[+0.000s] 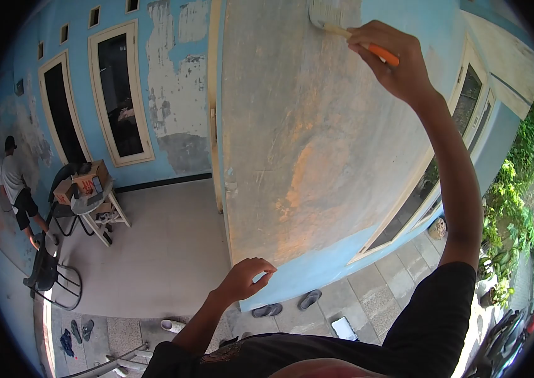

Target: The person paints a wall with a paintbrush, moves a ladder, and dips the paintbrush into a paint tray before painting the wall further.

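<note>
My right hand (393, 60) is raised high, closed around the orange handle of a paintbrush (330, 26). The brush's wide pale bristles touch the upper part of the wall (279, 138), which is patchy grey and tan with blue edges. Low in front of that wall, by its lower left corner, hangs my left hand (248, 278). It holds nothing; its fingers are loosely curled, with the thumb apart from them.
At the left, another person (14, 183) stands by a wall, near chairs (43, 271) and a small table (100, 201) bearing cardboard boxes (90, 179). Sandals (309, 300) and a white rectangular object (344, 329) lie on the paving below. Windows (399, 208) and plants (509, 208) are at right.
</note>
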A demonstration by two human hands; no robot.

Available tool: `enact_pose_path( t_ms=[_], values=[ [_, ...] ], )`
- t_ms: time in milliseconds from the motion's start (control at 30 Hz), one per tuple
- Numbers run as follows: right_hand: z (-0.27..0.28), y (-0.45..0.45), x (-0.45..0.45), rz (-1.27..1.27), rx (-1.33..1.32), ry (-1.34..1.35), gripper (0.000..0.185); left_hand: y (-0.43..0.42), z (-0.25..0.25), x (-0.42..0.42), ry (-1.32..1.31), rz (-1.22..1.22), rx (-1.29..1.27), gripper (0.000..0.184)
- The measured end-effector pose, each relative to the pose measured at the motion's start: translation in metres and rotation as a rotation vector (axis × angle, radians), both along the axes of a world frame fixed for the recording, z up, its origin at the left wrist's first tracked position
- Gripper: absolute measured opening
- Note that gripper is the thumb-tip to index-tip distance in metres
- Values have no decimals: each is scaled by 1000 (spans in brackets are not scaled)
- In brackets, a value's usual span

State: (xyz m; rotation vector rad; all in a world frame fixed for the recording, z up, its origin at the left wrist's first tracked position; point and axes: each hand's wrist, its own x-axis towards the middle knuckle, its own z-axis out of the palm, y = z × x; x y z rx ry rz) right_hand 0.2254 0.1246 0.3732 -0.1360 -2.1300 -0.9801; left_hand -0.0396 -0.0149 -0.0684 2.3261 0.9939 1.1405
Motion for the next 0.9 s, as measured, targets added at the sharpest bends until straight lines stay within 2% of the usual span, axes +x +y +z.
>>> enact_pose_path(
  t_ms=[67, 133, 167, 233, 300, 367, 433, 467, 500, 533, 600, 667, 733, 800, 867, 900],
  values=[
    [-62, -20, -1, 34, -249, -83, 12, 1, -3, -1, -11, -10, -11, 15],
    [-98, -42, 3, -74, -584, -213, 12, 0, -4, -1, -2, -16, -17, 15],
    [-104, -46, 4, -69, -756, -230, 11, 0, -4, -1, 8, -20, -18, 15],
    [-96, -34, 5, -56, -790, -232, 13, 3, -4, 0, 4, -25, -11, 16],
    [-59, -11, 6, -40, -670, -124, 5, 3, -4, 2, 5, -33, -7, 16],
    [-11, 7, 10, -52, -508, 43, 5, 4, -2, 5, 3, -31, -9, 15],
    [48, 15, 23, -97, -223, 91, 10, 5, 0, 7, 1, -26, -4, 15],
    [72, 8, 18, 38, -159, 148, 9, 5, 1, 8, -4, -26, -8, 15],
    [86, 0, 12, 170, -96, 205, 11, 6, 1, 9, -3, -26, -10, 15],
    [90, -2, 10, 169, -99, 208, 11, 7, 0, 9, -1, -28, -11, 14],
    [92, -4, 4, 50, 169, 238, 11, 8, -2, 9, 2, -32, -18, 14],
    [64, -11, -1, -42, 119, 145, 9, 9, -4, 8, 9, -35, -37, 16],
    [15, 12, 6, -86, 217, 8, 12, 10, -4, 8, 0, -35, -30, 15],
    [-42, -7, 3, -60, 34, -82, 17, 10, -5, 6, -3, -37, -21, 14],
    [-82, -35, 6, -178, -367, -215, 14, 9, -6, 6, -1, -33, -47, 15],
    [-95, -45, 5, -153, -561, -260, 11, 9, -6, 6, -1, -33, -49, 15]
  ],
)
